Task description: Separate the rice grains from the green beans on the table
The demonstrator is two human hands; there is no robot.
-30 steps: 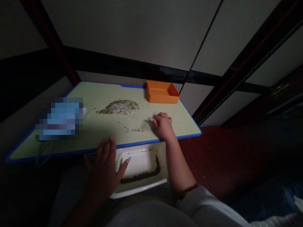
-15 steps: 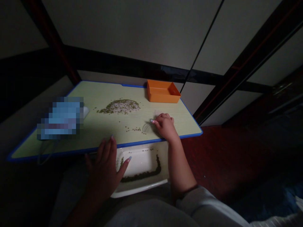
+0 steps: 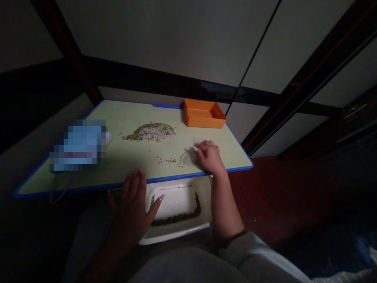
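Observation:
On the table (image 3: 138,161), the fingers of my right hand (image 3: 209,157) are closed on a clear plastic protractor (image 3: 187,158), which lies close to the front edge. Some of it is hidden under the hand. A few small green beans lie just left of its curved edge. My left hand (image 3: 131,208) is open, fingers spread, its fingertips at the table's front edge and its thumb over a white basin (image 3: 173,237). Inside the basin, green beans (image 3: 179,218) line the near and right sides. Farther back on the table is a pile of green beans mixed with white grains (image 3: 154,132).
An orange open box (image 3: 204,121) stands at the table's back right. At the left lies a blurred-out light blue object (image 3: 79,147) with a thin cord or strap hanging over the edge. Pale cabinet panels (image 3: 165,39) rise behind the table.
My right hand has slid slightly to the right with the protractor. The left hand keeps its place, and the view has shifted a little.

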